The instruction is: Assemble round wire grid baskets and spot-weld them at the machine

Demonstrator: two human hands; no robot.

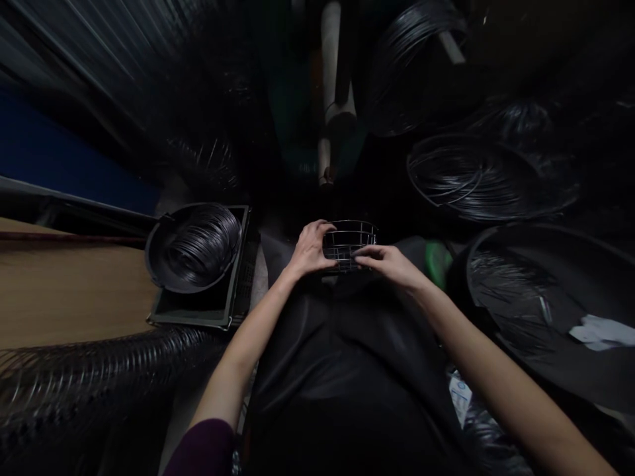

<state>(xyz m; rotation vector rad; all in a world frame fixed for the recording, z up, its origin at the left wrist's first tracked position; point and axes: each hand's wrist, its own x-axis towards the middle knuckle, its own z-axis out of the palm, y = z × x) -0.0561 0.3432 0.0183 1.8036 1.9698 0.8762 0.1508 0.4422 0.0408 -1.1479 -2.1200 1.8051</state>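
Observation:
A small round wire basket with a metal grid sits above my lap, in front of the dark apron. My left hand grips the left side of this basket, fingers over the upper rim and thumb lower down. From the right, my right hand reaches across the basket's side. Its thumb and fingertips come together in a pinch near the grid. Whatever lies between those fingertips is too small and dark to make out.
To the left, a dark bowl of stacked wire rings rests on a crate. Wire baskets in a long stack lie below. Right are a basin of wire rings and a large tub. A machine post stands ahead.

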